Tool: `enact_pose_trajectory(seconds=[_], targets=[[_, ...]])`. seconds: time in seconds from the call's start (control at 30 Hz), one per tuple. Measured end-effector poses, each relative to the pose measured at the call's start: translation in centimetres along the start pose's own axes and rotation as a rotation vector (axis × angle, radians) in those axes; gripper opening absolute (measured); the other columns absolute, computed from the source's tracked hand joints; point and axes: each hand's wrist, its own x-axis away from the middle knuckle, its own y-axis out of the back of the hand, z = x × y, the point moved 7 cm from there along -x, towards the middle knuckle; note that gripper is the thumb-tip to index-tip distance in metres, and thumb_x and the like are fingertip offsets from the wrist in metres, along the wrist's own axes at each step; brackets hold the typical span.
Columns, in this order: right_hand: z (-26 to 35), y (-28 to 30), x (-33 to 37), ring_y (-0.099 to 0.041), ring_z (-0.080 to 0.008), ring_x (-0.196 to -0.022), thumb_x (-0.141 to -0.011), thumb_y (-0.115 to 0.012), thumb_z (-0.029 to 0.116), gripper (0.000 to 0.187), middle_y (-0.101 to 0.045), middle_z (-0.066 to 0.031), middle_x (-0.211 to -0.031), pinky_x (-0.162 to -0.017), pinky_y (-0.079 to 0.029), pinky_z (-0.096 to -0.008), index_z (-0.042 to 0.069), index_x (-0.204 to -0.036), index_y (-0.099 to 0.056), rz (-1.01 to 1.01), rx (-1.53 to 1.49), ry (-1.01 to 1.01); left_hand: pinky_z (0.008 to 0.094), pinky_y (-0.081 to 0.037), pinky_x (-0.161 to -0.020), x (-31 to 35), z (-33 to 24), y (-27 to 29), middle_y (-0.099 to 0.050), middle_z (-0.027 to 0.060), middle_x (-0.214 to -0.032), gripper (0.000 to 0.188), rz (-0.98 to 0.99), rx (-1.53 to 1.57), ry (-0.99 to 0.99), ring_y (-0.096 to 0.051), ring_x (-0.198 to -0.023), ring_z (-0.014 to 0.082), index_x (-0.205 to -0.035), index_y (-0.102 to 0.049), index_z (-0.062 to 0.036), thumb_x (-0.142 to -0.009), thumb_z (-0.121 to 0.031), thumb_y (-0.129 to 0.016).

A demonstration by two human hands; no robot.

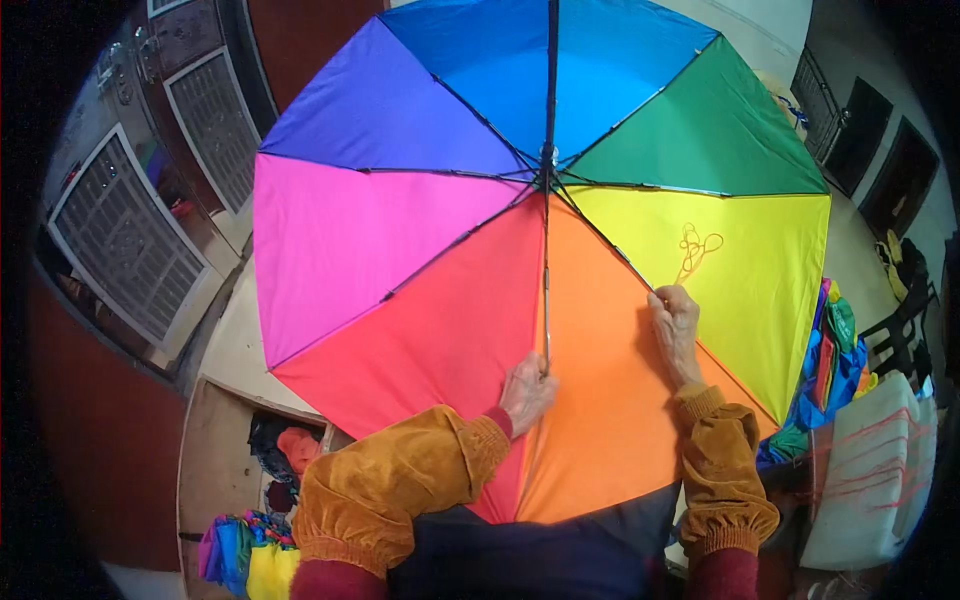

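An opened umbrella [420, 260] with panels in several colours fills the middle, its underside and dark ribs facing me. My left hand [528, 395] is closed round the rib [547, 310] along the red and orange seam. My right hand [677, 322] pinches the rib [622, 258] between the orange and yellow panels; its fingertips partly hide that spot. A loose tangle of orange thread [690, 248] lies on the yellow panel and runs down to the right hand. The black shaft [553, 80] points away at the top. Mustard sleeve covers [400, 480] wrap both forearms.
A bundle of multicoloured fabric [825, 370] hangs at the right, beside a pale padded block [868, 475] with red threads across it. More coloured cloth [240, 550] sits at the lower left, below an open compartment [215, 440] in a pale table. Doors with grilles [130, 235] stand at left.
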Motion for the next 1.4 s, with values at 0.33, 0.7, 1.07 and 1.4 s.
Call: enact_pose_trajectory(seconds=[0.33, 0.7, 1.07, 1.4], targets=[[1.6, -0.9, 0.0, -0.047, -0.016, -0.05, -0.08, -0.051, 0.01, 0.014, -0.048, -0.0134, -0.055, -0.048, -0.038, -0.0301, -0.003, -0.077, -0.055, 0.237, -0.259, -0.207, 0.0346, -0.04, -0.046, -5.5, -1.2, 4.4, -0.046, 0.0108, -0.052, 0.021, 0.047, -0.405, -0.317, -0.05, -0.049, 0.0174, -0.064, -0.046, 0.0017, -0.076, -0.014, -0.055], [4.1, -14.4, -2.3, -0.052, -0.0301, -0.055, -0.076, -0.052, 0.009, 0.015, -0.054, -0.0203, -0.062, -0.051, -0.039, -0.0375, -0.005, -0.072, -0.054, 0.649, 0.075, 0.106, 0.0219, -0.032, -0.037, -14.2, -0.8, 6.3, -0.049, -0.0006, -0.056, 0.015, -0.254, 0.073, -0.054, -0.043, -0.044, 0.0053, -0.065, -0.051, -0.0038, -0.077, -0.012, -0.056], [6.3, -16.6, -2.4, -0.046, -0.0293, -0.049, -0.071, -0.049, -0.002, 0.004, -0.046, -0.0182, -0.057, -0.049, -0.037, -0.0362, -0.003, -0.067, -0.051, 0.644, -0.051, 0.157, 0.0158, -0.029, -0.032, -12.7, 0.2, 6.0, -0.055, 0.0005, -0.063, 0.006, -0.176, 0.585, 0.257, -0.043, -0.043, 0.0026, -0.076, -0.056, -0.0061, -0.08, -0.011, -0.058], [5.2, -17.5, -1.7, -0.04, -0.0292, -0.045, -0.065, -0.047, -0.007, 0.005, -0.037, -0.0184, -0.054, -0.044, -0.034, -0.0365, -0.002, -0.064, -0.045, 0.552, -0.187, 0.22, 0.0169, -0.025, -0.032, -13.3, 1.3, 4.7, -0.05, 0.0006, -0.063, 0.006, 0.003, 0.777, 0.224, -0.038, -0.042, 0.003, -0.076, -0.052, -0.0068, -0.08, -0.008, -0.057]])
